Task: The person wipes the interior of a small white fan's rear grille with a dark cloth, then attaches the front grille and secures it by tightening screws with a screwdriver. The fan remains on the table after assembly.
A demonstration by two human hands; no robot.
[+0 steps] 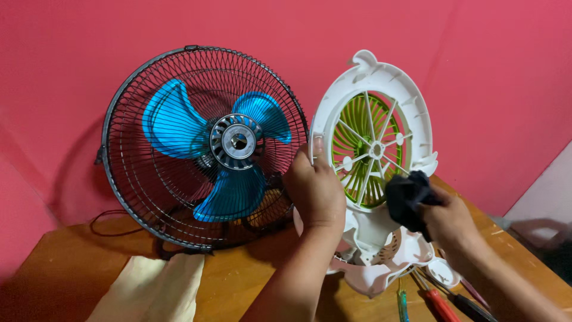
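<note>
on the wooden table, left grip clasps the round white plastic fan housing, right grip clenches a crumpled black cloth.

The caged fan stands at the counter's back left, the open fan housing just right of it between my hands. A cloth lies at the front left, screwdrivers at the front right.

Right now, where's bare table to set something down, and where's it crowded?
Bare wood on the table: between the beige cloth and the left hand, in front of the black fan. Also the far left corner by the black cord. Crowded: right side, with the white fan, the right hand with its dark rag, and the screwdrivers.
</note>
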